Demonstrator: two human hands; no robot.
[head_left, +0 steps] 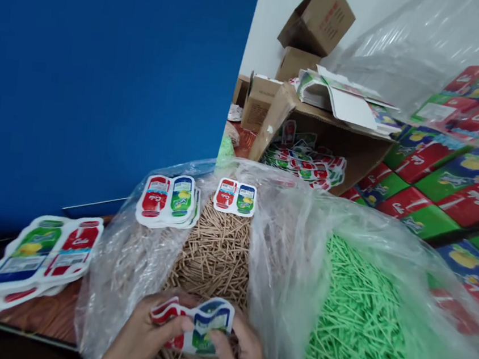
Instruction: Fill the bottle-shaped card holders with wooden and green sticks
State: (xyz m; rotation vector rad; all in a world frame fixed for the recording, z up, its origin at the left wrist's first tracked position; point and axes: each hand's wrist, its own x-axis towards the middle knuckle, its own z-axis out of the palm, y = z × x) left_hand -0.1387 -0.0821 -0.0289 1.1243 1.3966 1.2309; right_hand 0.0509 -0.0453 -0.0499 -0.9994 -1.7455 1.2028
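A workshop (stacked cartons (473, 195), bagged sticks (221, 249)).

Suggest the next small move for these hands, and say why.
Perhaps fold the bent printed card a little further: the left hand holds its red side, the right hand its blue-and-green side, and it curves between them.

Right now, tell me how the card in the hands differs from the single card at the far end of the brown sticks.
The held card is bent into curves, while the single card lies flat.
The held card is gripped by the left hand and right hand; the single card is touched by neither.
Both share a white border and red and blue-green printing.
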